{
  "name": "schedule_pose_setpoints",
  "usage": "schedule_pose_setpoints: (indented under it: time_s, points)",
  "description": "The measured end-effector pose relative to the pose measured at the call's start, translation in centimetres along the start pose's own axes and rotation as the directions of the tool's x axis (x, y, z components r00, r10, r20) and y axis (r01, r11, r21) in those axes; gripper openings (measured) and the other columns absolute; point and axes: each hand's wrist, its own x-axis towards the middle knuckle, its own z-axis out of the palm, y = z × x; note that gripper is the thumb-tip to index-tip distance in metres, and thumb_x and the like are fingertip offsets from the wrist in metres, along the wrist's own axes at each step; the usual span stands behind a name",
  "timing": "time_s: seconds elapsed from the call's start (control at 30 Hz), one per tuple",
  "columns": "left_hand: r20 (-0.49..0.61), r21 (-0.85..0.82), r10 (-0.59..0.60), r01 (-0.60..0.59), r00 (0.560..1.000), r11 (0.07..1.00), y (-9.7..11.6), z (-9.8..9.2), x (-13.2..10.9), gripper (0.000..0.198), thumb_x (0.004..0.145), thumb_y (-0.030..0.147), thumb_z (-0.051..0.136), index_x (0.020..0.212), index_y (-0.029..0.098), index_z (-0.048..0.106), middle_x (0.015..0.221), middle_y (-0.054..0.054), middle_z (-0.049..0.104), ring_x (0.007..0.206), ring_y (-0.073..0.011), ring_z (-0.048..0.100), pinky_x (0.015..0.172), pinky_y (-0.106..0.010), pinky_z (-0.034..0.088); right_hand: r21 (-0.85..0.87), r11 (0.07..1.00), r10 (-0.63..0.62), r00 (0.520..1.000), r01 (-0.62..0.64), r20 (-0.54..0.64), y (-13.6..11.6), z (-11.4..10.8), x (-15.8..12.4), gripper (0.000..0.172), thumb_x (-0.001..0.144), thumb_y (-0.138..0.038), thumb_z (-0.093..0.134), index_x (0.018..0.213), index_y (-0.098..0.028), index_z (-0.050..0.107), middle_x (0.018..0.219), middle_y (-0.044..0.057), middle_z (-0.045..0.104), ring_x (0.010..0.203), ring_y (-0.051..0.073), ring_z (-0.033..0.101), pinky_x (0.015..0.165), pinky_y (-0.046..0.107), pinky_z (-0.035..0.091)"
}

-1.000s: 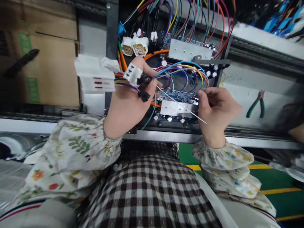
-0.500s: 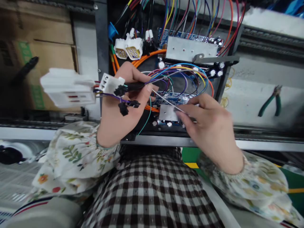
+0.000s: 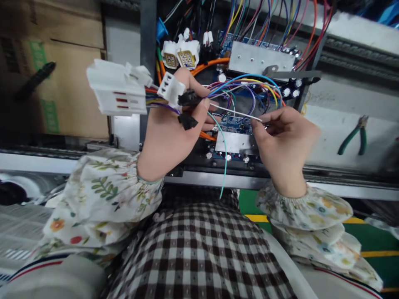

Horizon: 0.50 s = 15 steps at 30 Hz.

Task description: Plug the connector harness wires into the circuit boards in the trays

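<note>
My left hand (image 3: 177, 133) is closed round a wiring harness, thumb pressing on its wires. White plug connectors (image 3: 116, 89) of the harness stick out to the left of that hand, with a smaller white connector (image 3: 171, 88) and black tape (image 3: 188, 121) at the wires. Between my hands a white wire (image 3: 235, 111) runs taut. Its right end is pinched in the fingers of my right hand (image 3: 285, 137). A loose green wire (image 3: 225, 162) hangs from the left hand. Coloured wires (image 3: 262, 79) arc above the lower circuit board (image 3: 235, 124).
An upper circuit board with a metal plate (image 3: 262, 56) lies behind, a grey metal strip (image 3: 293, 74) across it. White connectors (image 3: 181, 54) lie beside orange cables. Green-handled cutters (image 3: 355, 135) are on the right, a cardboard box (image 3: 71, 91) on the left.
My right hand has moved right and up with the white wire's end. My left hand and the harness have shifted slightly right and up. The green wire now hangs lower.
</note>
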Motion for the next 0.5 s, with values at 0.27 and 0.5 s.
schedule_pose_setpoints:
  time_s: [0.27,0.5]
  points:
    - [0.014,0.078,0.043,-0.044,0.999,0.996,0.01,-0.36,0.13,0.010,0.088,0.019,0.056,0.095,0.018,0.049,0.088,-0.004,0.064,0.075,-0.0132,0.070,0.063,-0.021,0.063,-0.080,0.997,-0.007,0.998,0.012,0.064,-0.04,-0.37,0.32,0.007,0.069,-0.015,0.060,0.071,-0.021,0.062,0.060,-0.003,0.058,0.050,0.010,0.048,0.052,0.026,0.038]
    - [-0.032,0.003,-0.021,0.021,0.999,1.000,-0.03,0.22,0.26,0.010,0.087,0.017,0.056,0.091,0.020,0.047,0.080,-0.002,0.067,0.070,-0.0150,0.071,0.061,-0.024,0.062,-0.097,0.993,-0.058,0.989,0.072,0.133,-0.03,-0.59,0.53,0.005,0.070,-0.018,0.063,0.066,-0.020,0.060,0.054,-0.005,0.054,0.047,0.009,0.046,0.053,0.027,0.038]
